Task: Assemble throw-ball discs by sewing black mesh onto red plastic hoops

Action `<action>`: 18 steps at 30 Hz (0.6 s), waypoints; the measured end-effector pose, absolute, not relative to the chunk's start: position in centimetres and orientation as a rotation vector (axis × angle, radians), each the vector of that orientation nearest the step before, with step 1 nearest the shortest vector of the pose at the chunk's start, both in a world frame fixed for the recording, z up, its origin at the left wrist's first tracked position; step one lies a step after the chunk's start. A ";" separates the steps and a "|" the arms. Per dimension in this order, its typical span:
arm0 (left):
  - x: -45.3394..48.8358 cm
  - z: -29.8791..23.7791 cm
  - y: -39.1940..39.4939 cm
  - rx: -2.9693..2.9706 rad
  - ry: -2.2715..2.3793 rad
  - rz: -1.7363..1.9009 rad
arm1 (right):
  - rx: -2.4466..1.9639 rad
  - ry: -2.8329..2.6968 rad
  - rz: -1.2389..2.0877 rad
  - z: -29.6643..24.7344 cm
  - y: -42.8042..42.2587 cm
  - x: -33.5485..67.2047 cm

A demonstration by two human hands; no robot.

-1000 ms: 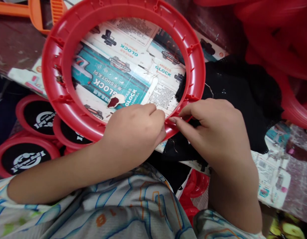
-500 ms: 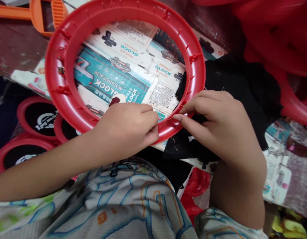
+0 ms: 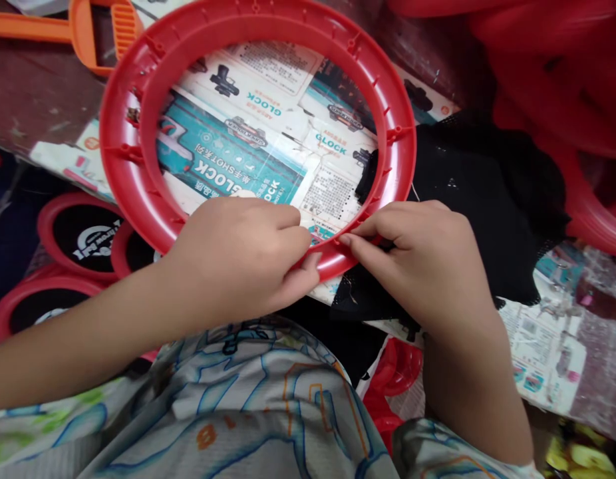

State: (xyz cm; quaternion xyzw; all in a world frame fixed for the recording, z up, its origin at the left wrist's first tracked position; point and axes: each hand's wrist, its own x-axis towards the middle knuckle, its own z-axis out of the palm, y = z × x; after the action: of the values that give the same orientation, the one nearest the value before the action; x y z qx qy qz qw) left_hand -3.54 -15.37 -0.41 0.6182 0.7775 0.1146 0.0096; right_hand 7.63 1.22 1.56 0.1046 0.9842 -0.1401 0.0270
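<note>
A large red plastic ring (image 3: 123, 153) with small pegs round its rim lies tilted over printed cardboard (image 3: 248, 143). My left hand (image 3: 238, 256) grips the ring's near edge, fingers curled over it. My right hand (image 3: 428, 263) pinches the same edge just to the right, fingertips pressed together where a piece of black mesh fabric (image 3: 487, 193) meets the rim. The fabric lies under the ring's right side and spreads out to the right. My fingers hide where the mesh meets the pegs.
Finished red rings with black logo faces (image 3: 83, 236) are stacked at the lower left. An orange plastic tool (image 3: 98, 30) lies at the top left. More red rings (image 3: 552, 86) pile up at the top right, and red parts (image 3: 395, 372) sit below the table edge.
The ring has shifted slightly to the right and turned a little. My left hand has slid left along the near rim; my right hand stays pinched at the rim beside the mesh.
</note>
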 end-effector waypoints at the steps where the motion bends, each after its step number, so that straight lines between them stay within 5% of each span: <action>1: -3.2 -0.2 -15.1 1.911 2.453 0.345 | 0.326 3.047 -0.414 1.5 1.2 7.6; 18: -2.8 -1.5 -15.1 2.089 2.361 0.430 | 0.159 3.132 -0.435 2.5 2.9 8.3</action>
State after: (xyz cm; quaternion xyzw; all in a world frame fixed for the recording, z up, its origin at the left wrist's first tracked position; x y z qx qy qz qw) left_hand -2.84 -15.08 -1.54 0.6563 0.7420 0.1351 -0.0200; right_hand 8.33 2.89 2.46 0.0501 0.9892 -0.1375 -0.0121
